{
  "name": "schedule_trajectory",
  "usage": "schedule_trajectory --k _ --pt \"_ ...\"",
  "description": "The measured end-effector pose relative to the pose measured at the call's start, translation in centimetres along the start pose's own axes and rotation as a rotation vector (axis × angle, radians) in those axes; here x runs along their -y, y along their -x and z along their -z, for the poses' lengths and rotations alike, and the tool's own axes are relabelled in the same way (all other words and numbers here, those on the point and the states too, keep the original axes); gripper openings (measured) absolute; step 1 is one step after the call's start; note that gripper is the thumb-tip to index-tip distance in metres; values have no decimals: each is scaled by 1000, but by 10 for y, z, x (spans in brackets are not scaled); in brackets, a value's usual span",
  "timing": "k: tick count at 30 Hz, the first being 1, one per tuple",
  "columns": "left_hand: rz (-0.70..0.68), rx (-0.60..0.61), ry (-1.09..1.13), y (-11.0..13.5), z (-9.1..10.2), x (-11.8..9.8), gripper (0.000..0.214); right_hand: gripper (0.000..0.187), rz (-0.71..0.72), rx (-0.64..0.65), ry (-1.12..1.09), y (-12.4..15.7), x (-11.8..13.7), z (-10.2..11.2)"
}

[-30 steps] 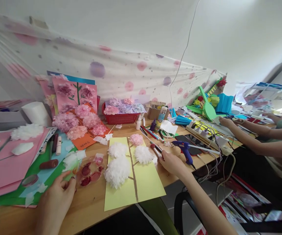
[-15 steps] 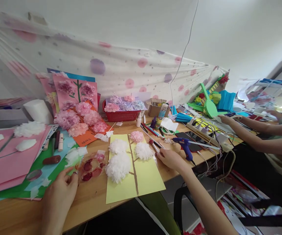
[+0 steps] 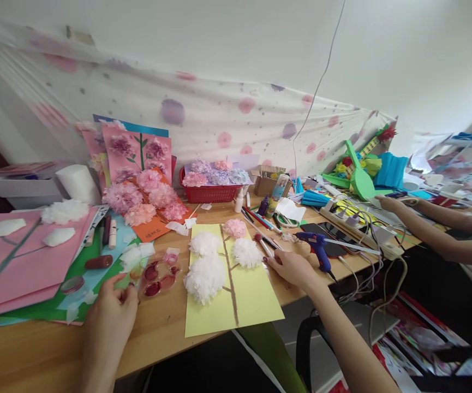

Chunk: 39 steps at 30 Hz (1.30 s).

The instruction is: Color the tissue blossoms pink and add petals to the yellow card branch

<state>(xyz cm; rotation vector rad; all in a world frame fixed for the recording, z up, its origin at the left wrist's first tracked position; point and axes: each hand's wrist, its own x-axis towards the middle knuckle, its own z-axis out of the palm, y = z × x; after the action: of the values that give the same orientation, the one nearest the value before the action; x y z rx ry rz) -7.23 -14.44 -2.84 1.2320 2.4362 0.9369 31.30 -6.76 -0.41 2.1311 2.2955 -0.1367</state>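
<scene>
My left hand (image 3: 115, 308) rests at the table's front with its fingers loosely curled and apart. Its fingertips are by the left rim of a clear paint palette (image 3: 160, 277) with red wells; contact is unclear. My right hand (image 3: 292, 268) has its fingertips closed on the pale handle of a brush (image 3: 263, 245) with dark red bristles, beside other slim tools. Between my hands lies a yellow sheet (image 3: 256, 297) with a brown painted stem. Several white paper flowers (image 3: 204, 279) and one pink paper flower (image 3: 234, 228) are on it.
Right of my right hand lies a blue glue gun (image 3: 320, 248), near phones and a cable-filled power strip (image 3: 358, 232). Pink cards (image 3: 15, 273) cover the left side. Behind stand a red basket (image 3: 211, 194) and a glue bottle (image 3: 239, 201). Another person's arms (image 3: 436, 221) reach in from the right.
The view has turned slightly left, so everything sits further right in the picture. Both hands keep nearly the same places relative to the palette and brush.
</scene>
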Motion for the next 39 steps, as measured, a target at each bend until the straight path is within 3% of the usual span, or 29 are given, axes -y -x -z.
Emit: schedule_trajectory --k 8,16,26,34,39 --pt "-63 -14 -2 2 -1 0 43 46 0 -56 -66 6 -1 -1" --pt "18 34 77 4 7 -7 43 44 64 -70 -170 11 -7 -3" --pt "20 12 106 2 6 -3 37 42 75 -113 -159 12 -9 -9" --pt "-39 -36 128 6 5 -4 42 38 29 -88 -148 14 -5 -6" --pt "-6 -11 153 5 4 -2 44 34 28 -82 -94 14 -4 -6"
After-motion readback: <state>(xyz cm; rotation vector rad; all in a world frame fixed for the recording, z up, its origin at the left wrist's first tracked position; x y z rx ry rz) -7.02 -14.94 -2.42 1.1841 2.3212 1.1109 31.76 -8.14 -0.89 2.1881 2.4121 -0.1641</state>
